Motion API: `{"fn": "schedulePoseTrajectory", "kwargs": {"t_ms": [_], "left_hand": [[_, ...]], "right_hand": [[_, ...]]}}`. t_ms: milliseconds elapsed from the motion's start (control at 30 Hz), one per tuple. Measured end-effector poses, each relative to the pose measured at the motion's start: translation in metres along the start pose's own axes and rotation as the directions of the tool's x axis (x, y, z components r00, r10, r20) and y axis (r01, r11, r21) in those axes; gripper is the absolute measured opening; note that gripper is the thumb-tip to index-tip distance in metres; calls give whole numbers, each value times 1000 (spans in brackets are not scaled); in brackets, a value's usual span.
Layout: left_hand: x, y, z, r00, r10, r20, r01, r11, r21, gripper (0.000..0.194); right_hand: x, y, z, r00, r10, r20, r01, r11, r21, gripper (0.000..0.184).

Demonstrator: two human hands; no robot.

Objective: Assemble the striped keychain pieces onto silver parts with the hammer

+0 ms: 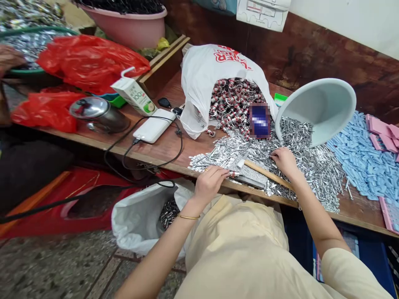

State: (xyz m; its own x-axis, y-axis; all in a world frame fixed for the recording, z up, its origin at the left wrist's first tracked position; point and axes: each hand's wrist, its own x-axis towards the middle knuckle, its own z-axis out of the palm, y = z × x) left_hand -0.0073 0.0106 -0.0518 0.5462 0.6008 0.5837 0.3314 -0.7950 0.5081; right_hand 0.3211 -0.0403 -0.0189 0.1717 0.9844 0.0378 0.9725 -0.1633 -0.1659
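My left hand (211, 181), at the table's front edge, is closed on a small red-and-silver metal piece (234, 173). Beside that piece a flat metal bar (251, 181) lies along the edge. My right hand (284, 162) rests over a heap of small silver metal parts (321, 182), its fingertips pinched together; whatever is between them is too small to make out. A hammer (264, 172) with a wooden handle lies on the parts between my hands, its end passing beneath my right forearm. More red-and-silver pieces (232, 99) spill from a white plastic bag (196, 79) behind.
A pale tub (330, 108) lies tipped over the heap. Light-blue pieces (368, 158) cover the right side. At left are a white power bank (154, 126) with a black cable, a drink carton (137, 94) and a steel mug (99, 114). Below stands a white sack (134, 216).
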Motion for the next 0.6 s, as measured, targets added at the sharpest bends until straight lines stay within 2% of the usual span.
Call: {"fn": "schedulePoseTrajectory", "kwargs": {"t_ms": [67,167,267,367,433,600], "left_hand": [[0,0,0,1000,-24,-13,23,999,-46,16],[0,-2,0,999,-49,-12,48,995,-82,17],[0,-3,1,999,-43,-8,42,995,-96,15],[-1,-3,0,1000,-23,-4,23,997,-78,15],[-2,-3,0,1000,-2,-10,2,999,-52,17],[-4,-3,1,1000,1,-14,-1,999,-36,20]], "right_hand": [[-5,-6,-4,998,-25,-57,27,999,30,22],[-17,-35,-11,988,-80,-133,109,968,226,27],[-24,-82,-8,955,-272,-121,298,869,395,26],[-22,-118,4,889,-449,-86,440,789,428,25],[-20,-128,13,882,-464,-77,450,785,425,26],[-20,-127,22,927,-352,-133,373,813,447,23]]}}
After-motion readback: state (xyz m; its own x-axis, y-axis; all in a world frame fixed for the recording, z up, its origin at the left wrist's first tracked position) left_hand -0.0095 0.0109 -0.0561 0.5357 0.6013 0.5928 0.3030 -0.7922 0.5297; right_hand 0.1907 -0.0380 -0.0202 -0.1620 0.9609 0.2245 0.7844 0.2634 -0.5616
